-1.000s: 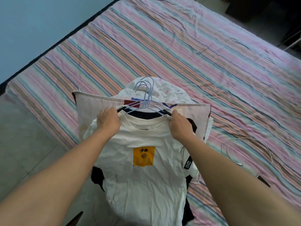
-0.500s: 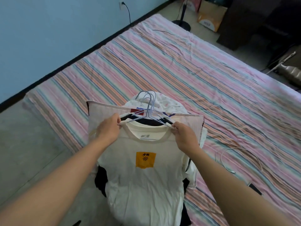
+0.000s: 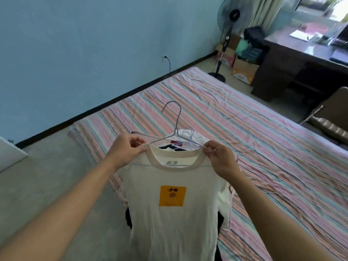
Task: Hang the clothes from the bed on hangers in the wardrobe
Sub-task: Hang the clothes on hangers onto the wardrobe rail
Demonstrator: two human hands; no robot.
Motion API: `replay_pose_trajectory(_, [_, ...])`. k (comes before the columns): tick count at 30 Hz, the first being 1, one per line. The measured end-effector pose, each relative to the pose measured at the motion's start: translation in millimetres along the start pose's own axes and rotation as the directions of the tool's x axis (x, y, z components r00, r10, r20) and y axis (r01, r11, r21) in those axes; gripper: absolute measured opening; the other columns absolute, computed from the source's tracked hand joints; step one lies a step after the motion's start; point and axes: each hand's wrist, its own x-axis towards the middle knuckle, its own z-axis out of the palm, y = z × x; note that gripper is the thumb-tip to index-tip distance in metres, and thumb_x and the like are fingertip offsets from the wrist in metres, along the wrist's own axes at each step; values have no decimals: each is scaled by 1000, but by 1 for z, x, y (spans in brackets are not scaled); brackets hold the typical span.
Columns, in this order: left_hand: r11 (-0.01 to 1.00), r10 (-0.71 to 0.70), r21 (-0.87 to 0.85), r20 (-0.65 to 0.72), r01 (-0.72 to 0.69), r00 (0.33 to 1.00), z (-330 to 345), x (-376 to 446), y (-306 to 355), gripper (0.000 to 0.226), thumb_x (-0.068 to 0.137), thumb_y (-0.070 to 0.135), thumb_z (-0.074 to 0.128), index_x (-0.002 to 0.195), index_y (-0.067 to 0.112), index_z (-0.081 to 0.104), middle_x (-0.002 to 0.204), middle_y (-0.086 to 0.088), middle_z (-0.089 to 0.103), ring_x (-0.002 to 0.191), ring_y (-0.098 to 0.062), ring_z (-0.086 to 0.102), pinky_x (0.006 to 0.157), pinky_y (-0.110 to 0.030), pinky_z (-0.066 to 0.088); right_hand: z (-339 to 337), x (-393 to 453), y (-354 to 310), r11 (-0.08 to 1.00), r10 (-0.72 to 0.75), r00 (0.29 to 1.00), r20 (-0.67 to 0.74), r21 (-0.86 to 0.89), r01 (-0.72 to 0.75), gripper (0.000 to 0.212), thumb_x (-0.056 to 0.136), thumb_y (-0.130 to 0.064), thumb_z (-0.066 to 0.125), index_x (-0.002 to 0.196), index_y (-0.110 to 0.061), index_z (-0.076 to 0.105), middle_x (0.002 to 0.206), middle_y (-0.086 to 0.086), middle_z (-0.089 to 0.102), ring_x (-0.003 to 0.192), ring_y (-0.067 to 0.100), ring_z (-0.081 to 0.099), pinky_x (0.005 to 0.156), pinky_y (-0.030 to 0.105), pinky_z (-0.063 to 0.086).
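A cream T-shirt (image 3: 173, 213) with an orange square print hangs in the air on a thin wire hanger (image 3: 176, 125). My left hand (image 3: 126, 149) pinches its left shoulder and the hanger arm. The right shoulder is pinched by my right hand (image 3: 219, 159). The hanger's hook points up and away from me. Behind the shirt, a pile of other clothes (image 3: 180, 143) with more wire hangers lies on the striped bed (image 3: 244, 132), mostly hidden. The wardrobe is out of view.
A blue wall (image 3: 94, 53) runs along the bed's far side. A standing fan (image 3: 226, 34), cardboard boxes (image 3: 243, 70) and a dark desk (image 3: 293, 59) stand at the back right. A chair (image 3: 331, 117) is at the right edge. A white cable (image 3: 286, 200) lies on the bed.
Both hands have lifted the T-shirt on its hanger up off the pile. My head has tilted up, so the fan, desk and more wall are in view.
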Motion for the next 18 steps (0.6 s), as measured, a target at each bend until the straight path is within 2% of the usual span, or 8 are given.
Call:
replay_pose_trajectory(2, [998,23,-52,-100,-28,995,-27,-33,12,8,83,24,77,88,18,75,83,0,74,79,-15,69,70,-24,56,-10,-11,-32,999,-39,999,29,3,39,12,100,-20,58,91,-26,64,80,-14,61,76,4,54,66,20,41])
replay_pose_trajectory(5, [998,46,-39,-222,-56,974,-66,-82,25,4,83,23,76,86,21,74,81,2,74,78,-14,70,71,-23,55,-23,-31,-87,997,-68,992,106,34,65,14,99,-22,59,90,-21,70,85,-1,67,82,19,59,71,30,46])
replay_pose_trajectory(8, [997,61,-31,-340,-76,938,-108,-131,35,6,81,20,78,85,18,75,78,1,73,75,-16,69,72,-27,56,-32,-55,-142,985,-164,977,137,73,155,15,99,-25,61,88,-24,72,83,-2,69,82,17,62,75,36,51])
replay_pose_trajectory(11, [996,66,-29,-424,-86,903,-147,-184,43,6,79,18,80,82,20,76,75,2,73,70,-13,67,70,-24,54,-37,-79,-192,962,-269,950,155,86,259,14,98,-26,61,88,-29,71,80,-7,67,77,13,61,69,30,50])
replay_pose_trajectory(14, [993,89,-24,-467,-113,880,-179,-234,48,12,79,16,80,78,27,75,74,2,74,68,-9,65,67,-20,51,-37,-101,-234,930,-364,917,165,109,350,15,97,-27,63,85,-34,69,76,-10,65,67,2,56,63,22,41])
replay_pose_trajectory(18, [992,114,15,-536,-126,836,-213,-295,58,20,79,15,80,72,32,71,70,19,71,62,5,62,63,-6,45,-37,-126,-283,880,-475,860,185,127,459,17,97,-24,64,82,-33,67,72,-10,64,62,-1,53,63,21,39])
